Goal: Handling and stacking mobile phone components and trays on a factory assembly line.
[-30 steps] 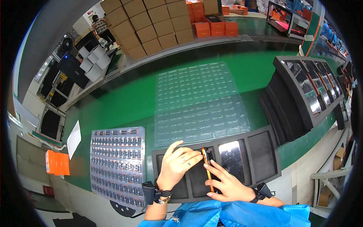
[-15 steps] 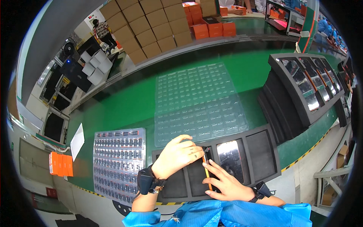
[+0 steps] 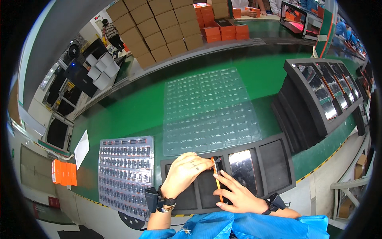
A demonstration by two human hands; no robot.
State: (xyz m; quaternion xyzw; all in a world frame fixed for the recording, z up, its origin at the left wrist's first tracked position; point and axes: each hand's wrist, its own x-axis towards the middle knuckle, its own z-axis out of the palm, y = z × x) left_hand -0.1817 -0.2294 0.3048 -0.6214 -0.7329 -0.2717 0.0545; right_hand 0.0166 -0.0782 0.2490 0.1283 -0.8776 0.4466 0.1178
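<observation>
An orange-edged phone (image 3: 217, 184) stands on its side in a compartment of the black foam tray (image 3: 292, 175). My right hand (image 3: 240, 194) grips it from the right, thumb near its lower end and fingers along its side. My left hand (image 3: 186, 174) is closed in a pinch at the phone's upper end, fingertips against the orange edge. Whatever small thing is between those fingertips is hidden. Another phone (image 3: 243, 171), glossy screen up, lies in the compartment to the right. The tray's rightmost compartment holds no phone.
A clear blister tray (image 3: 126, 175) with rows of small dark parts lies at left. Empty clear trays (image 3: 209, 107) lie beyond the foam tray. Stacked foam trays (image 3: 306, 107) with phones rise at right. Cartons (image 3: 163, 30) and orange boxes (image 3: 225, 30) stand at the back.
My left hand has drawn its raised fingers down into a tighter pinch at the phone's upper end, its wrist shifting right. My right hand stays on the phone.
</observation>
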